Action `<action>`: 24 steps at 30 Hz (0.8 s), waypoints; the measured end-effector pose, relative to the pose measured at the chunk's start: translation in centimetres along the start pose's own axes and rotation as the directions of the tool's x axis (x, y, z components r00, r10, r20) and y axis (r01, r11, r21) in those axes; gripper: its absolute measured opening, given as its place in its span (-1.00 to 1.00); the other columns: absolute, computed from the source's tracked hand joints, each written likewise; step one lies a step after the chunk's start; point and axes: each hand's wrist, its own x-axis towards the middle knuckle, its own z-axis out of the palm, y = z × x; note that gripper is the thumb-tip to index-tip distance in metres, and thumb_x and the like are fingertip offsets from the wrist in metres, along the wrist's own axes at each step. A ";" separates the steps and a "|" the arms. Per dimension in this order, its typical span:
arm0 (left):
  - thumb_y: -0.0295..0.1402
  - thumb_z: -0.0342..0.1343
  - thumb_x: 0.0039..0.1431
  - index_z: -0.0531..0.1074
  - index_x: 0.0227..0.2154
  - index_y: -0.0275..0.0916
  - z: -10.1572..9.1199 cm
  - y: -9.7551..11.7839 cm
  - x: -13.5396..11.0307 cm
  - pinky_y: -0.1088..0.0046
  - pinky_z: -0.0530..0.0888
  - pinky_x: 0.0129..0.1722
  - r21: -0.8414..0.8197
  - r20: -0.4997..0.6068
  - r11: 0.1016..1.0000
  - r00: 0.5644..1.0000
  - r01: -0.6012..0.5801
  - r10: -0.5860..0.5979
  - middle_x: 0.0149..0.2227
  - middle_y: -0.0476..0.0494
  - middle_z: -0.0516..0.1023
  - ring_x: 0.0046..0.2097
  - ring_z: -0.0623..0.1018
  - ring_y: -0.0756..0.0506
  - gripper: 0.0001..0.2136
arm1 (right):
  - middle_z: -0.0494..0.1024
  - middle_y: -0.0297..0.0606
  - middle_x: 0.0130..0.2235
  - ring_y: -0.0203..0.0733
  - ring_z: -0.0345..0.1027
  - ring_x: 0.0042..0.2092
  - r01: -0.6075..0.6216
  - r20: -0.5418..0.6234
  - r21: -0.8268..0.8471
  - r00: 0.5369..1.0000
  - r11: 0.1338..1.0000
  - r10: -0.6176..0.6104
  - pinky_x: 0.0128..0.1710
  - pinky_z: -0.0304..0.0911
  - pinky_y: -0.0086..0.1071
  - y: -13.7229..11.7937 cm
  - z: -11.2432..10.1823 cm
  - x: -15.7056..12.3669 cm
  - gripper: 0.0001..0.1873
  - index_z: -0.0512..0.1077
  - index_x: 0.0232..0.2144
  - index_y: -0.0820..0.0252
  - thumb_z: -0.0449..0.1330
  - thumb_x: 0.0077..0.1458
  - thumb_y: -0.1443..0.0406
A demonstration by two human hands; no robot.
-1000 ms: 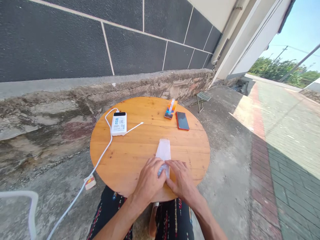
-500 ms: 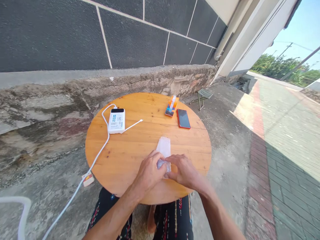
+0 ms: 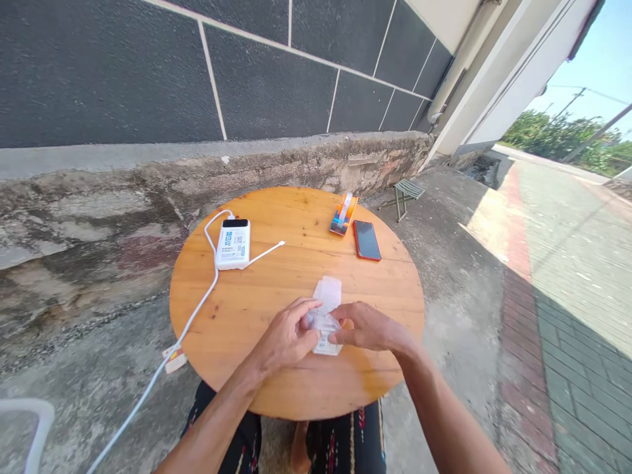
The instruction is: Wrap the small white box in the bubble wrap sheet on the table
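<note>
A translucent, whitish plastic wrap (image 3: 328, 293) lies lengthwise on the wooden table in front of me. Its near end, with faint print or a label showing, sits between my hands; whatever is inside cannot be made out. My left hand (image 3: 291, 332) grips its left edge, fingers curled and thumb close to the near part. From the right, my right hand (image 3: 365, 326) pinches the wrap between thumb and fingers.
On the round wooden table (image 3: 276, 388) are a white power bank (image 3: 234, 247) with a white cable (image 3: 197, 304), an orange tape dispenser (image 3: 343, 214) and a red-edged phone (image 3: 367, 240). A folding stool (image 3: 407, 191) stands beyond, near the wall. A small box (image 3: 175, 360) lies on the ground.
My hands have drawn slightly apart, the left one moving left, and more of the wrap's printed near end shows. The view has shifted slightly.
</note>
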 end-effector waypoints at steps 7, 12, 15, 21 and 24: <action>-0.44 0.03 -0.01 0.40 0.00 -0.25 0.8 -0.6 0.6 0.51 0.33 -0.38 0.063 0.063 0.998 0.998 -0.006 0.002 -0.34 -0.03 0.52 -0.41 0.42 -0.01 -0.57 | 0.48 -0.35 -0.36 -0.24 0.32 -0.34 0.027 -0.007 -0.008 1.000 1.000 -0.028 -0.37 0.12 -0.48 0.8 -0.4 0.9 -0.88 0.49 -0.40 0.17 0.24 0.03 0.23; -0.49 -0.02 0.00 0.44 -0.08 -0.24 1.2 -0.2 0.6 0.51 0.31 -0.35 0.111 0.012 0.994 1.000 0.015 -0.016 -0.32 -0.05 0.54 -0.37 0.45 -0.02 -0.63 | 0.47 -0.31 -0.35 -0.22 0.32 -0.34 0.055 0.015 -0.128 0.998 0.990 -0.054 -0.38 0.11 -0.45 0.6 -0.3 1.0 -0.88 0.47 -0.34 0.20 0.19 0.10 0.26; -0.50 -0.03 0.02 0.45 -0.13 -0.21 1.2 0.1 0.6 0.51 0.29 -0.37 0.109 0.016 0.994 1.000 -0.003 0.002 -0.34 -0.02 0.53 -0.38 0.43 -0.01 -0.67 | 0.50 -0.25 -0.28 -0.17 0.35 -0.28 0.042 -0.067 -0.233 0.996 0.972 -0.059 -0.30 0.13 -0.40 -0.2 0.4 0.0 -0.80 0.43 -0.15 0.21 0.10 0.19 0.29; -0.52 -0.02 0.00 0.47 -0.14 -0.23 1.2 -0.2 1.0 0.48 0.32 -0.30 0.116 0.026 0.993 1.000 -0.013 0.010 -0.27 -0.07 0.52 -0.31 0.44 -0.04 -0.66 | 0.47 -0.10 -0.19 -0.02 0.35 -0.20 -0.026 -0.183 -0.505 0.980 0.863 -0.077 -0.16 0.11 -0.25 -1.4 3.1 -1.3 -0.62 0.34 -0.06 0.28 0.19 0.09 0.21; -0.44 0.03 0.04 0.45 -0.09 -0.22 0.9 -0.3 0.7 0.45 0.36 -0.21 0.064 0.030 0.998 1.000 0.002 -0.004 -0.20 -0.10 0.52 -0.23 0.46 -0.07 -0.67 | 0.48 -0.15 -0.26 -0.07 0.36 -0.27 -0.054 -0.176 -0.527 0.983 0.848 -0.046 -0.19 0.11 -0.28 -1.5 3.2 -1.0 -0.73 0.39 -0.20 0.26 0.20 0.05 0.24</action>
